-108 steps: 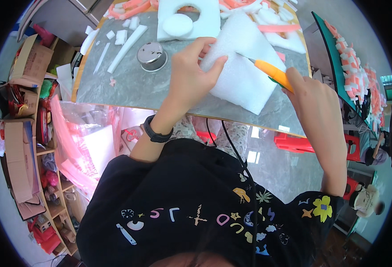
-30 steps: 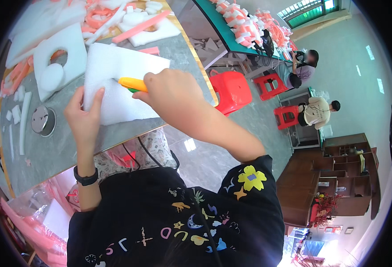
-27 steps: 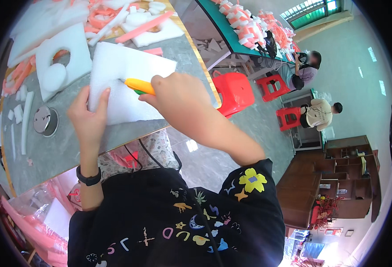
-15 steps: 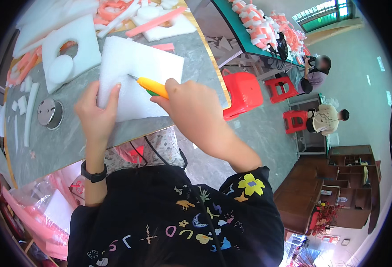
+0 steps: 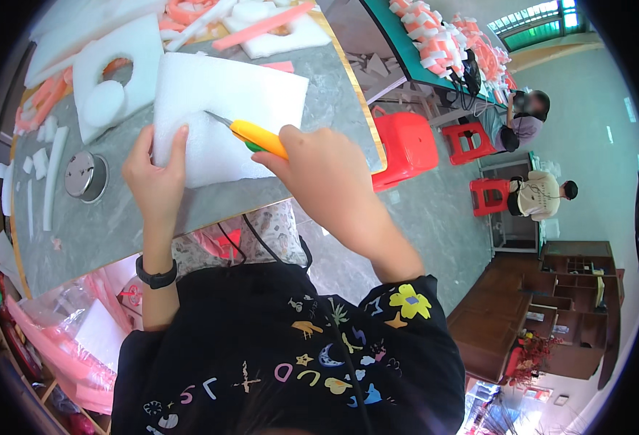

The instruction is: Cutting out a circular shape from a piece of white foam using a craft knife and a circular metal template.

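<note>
A white foam sheet (image 5: 240, 90) lies near the table's front edge. My left hand (image 5: 157, 174) grips its near left side, the thumb on top and the fingers around the edge. In my right hand (image 5: 323, 163) is a yellow utility knife (image 5: 260, 138) with a green part on its underside. Its bare blade points left and away from me, the tip at the sheet's upper face left of the middle; whether the tip is in the foam I cannot tell. Left of my left hand stands a round metal tin (image 5: 86, 176).
Foam with a round hole (image 5: 134, 54), a white foam disc (image 5: 105, 103), a pink foam strip (image 5: 261, 27) and scraps lie on the grey table (image 5: 127, 230). A red stool (image 5: 406, 148) stands to the right. Two people sit farther off. Pink-and-white foam pieces (image 5: 435, 47) cover a green table.
The knife has drawn slightly back from the foam, and more of its blade shows. The view has shifted a little; my left hand still holds the sheet.
</note>
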The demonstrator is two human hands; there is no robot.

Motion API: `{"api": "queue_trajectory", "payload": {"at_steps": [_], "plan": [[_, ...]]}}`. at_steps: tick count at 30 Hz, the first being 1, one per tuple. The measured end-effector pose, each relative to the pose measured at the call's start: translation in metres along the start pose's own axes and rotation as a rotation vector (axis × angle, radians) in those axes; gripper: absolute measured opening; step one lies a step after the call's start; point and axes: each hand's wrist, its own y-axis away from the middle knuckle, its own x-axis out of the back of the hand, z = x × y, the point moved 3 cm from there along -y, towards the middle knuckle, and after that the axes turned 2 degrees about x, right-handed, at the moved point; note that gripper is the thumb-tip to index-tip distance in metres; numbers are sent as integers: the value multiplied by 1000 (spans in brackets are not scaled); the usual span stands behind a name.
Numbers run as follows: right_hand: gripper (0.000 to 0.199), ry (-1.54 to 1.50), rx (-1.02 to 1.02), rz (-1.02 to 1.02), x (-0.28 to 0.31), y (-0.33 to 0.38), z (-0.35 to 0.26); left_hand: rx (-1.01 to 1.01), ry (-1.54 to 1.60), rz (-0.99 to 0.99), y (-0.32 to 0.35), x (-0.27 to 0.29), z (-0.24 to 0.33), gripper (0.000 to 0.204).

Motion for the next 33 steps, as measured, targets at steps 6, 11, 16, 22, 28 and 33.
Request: {"api": "queue_trajectory", "payload": {"at_steps": [6,11,16,22,28,33], "plan": [[36,18,-5,83,7,13,0,50,226,-29,1,-2,2,23],[34,127,-48,13,18,27,4,104,125,29,-6,0,-24,25],[26,-49,-198,93,18,27,34,227,289,57,0,7,-24,26],[21,-827,-265,424,-64,3,45,503,743,-140,21,-10,-10,28],[20,-1039,-268,519,-93,-8,46,630,898,-225,26,-6,-2,32],[19,-1037,-265,541,-94,-9,47,644,926,-254,27,-9,1,33]]}}
